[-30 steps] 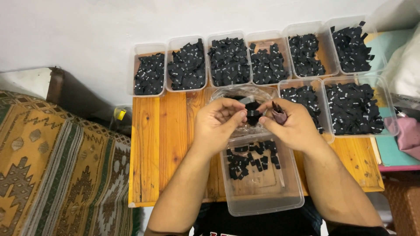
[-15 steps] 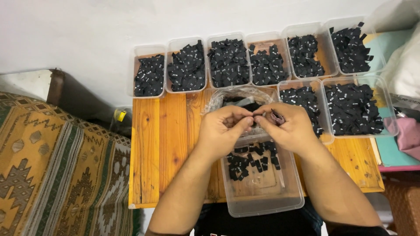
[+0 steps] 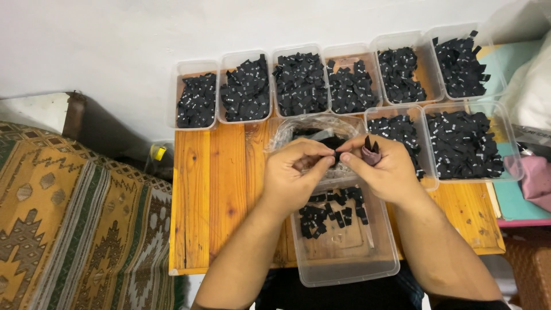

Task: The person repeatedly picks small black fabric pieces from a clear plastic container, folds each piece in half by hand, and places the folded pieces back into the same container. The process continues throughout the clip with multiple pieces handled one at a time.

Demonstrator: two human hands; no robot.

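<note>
closest to you, a clear plastic tub [image 3: 344, 252] sits at the near edge of the wooden table [image 3: 218, 189] with a thin scatter of small black fabric tags [image 3: 330, 209] on its floor. just above it your left hand [image 3: 295, 175] and right hand [image 3: 381, 166] meet, fingertips pinched together on one small black tag [image 3: 334, 154] between them; your right hand also has a few more tags [image 3: 370, 146] tucked upright against its thumb. judging by the look, the tag is featherlight, thin and limp, likely slick woven cloth, so it would slip or fold rather than break; a pinch at its two short ends with thumb and forefinger seems the surest hold. right behind your hands lies a crumpled clear bag [image 3: 310, 129] holding more black pieces. farther back, two tubs [image 3: 459, 140] stand to the right, heaped with tags, and along the wall a row of six tubs [image 3: 301, 83] is filled the same way.
</note>
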